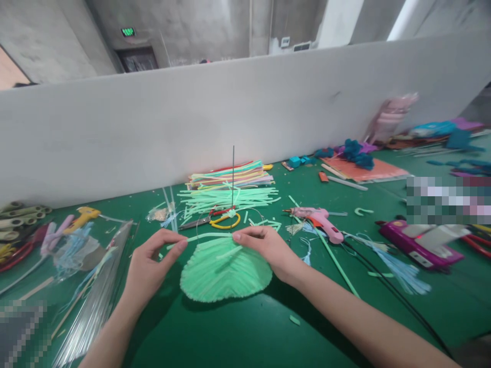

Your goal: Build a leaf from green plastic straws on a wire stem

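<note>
A light green leaf made of rows of pipe cleaner lies between my hands, its broad rounded end toward me. My left hand pinches the left end of a green pipe cleaner stretched along the leaf's far edge. At the other end of that strip, my right hand is closed with thumb and fingers on the leaf's upper edge. A thin dark wire rises upright behind the leaf. Just beyond lie yellow-handled scissors, partly covered by bits of pipe cleaner.
Behind the scissors are loose green pipe cleaners. A pink glue gun with a black cord lies right, near a purple power strip. At left are a yellow glue gun and clear sticks. A white partition backs the table.
</note>
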Demonstrator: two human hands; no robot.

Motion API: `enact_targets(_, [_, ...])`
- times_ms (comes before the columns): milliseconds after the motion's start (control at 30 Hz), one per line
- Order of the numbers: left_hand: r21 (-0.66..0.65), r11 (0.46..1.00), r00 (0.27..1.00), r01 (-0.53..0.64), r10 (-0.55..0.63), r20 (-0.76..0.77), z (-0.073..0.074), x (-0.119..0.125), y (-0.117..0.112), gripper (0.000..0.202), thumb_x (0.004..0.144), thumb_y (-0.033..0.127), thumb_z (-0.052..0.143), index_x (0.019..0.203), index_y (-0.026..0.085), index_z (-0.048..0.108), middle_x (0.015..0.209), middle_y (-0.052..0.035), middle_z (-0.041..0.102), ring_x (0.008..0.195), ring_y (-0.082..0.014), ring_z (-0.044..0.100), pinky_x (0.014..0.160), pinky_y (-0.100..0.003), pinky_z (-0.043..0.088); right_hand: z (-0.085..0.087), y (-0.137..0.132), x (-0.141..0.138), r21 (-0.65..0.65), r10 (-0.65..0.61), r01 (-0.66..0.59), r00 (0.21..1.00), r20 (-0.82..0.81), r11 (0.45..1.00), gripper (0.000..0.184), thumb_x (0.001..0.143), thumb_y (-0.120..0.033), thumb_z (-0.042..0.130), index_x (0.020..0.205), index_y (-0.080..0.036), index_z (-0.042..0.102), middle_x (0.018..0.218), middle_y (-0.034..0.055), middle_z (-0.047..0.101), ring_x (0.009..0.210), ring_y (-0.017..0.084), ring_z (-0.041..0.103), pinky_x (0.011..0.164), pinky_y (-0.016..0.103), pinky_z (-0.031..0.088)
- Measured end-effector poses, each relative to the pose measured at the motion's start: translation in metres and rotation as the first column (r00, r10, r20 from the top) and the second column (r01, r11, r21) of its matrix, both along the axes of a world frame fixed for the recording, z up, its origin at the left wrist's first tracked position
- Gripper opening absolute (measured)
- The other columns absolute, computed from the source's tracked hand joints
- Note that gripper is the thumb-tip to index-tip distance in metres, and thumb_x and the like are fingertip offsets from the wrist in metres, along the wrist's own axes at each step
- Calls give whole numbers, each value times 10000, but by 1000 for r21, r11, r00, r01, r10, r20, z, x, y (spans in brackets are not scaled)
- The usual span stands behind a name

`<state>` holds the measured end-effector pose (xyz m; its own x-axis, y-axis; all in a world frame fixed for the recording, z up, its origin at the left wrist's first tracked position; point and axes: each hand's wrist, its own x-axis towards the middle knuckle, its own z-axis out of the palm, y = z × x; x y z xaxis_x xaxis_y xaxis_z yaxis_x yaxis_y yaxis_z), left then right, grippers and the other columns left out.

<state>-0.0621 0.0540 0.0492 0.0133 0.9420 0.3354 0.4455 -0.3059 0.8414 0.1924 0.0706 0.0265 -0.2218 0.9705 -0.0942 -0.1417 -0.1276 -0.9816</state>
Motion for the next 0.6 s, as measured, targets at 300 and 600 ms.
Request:
enact_targets(300, [-434,713,708,550,-124,695,-22,28,-6,583,752,544,687,1236,225,623,1261,-137,670,1124,-335,646,937,-448,511,-21,-12,-22,-57,-128,123,986,-105,991,698,643,-464,827,1194,-204,487,816,13,672,741,195,658,691,328,523])
enact_targets(600, [-484,727,736,487,-44,675,-22,32,-7,513,797,303,737,1285,202,612,1129,-112,741,955,-263,720,838,-350,552,-18,-13,-6,873,-608,-56,697,381,484,239,909,-298,605,1132,-369,656,1420,34,323,1354,301,320,1115,521,288])
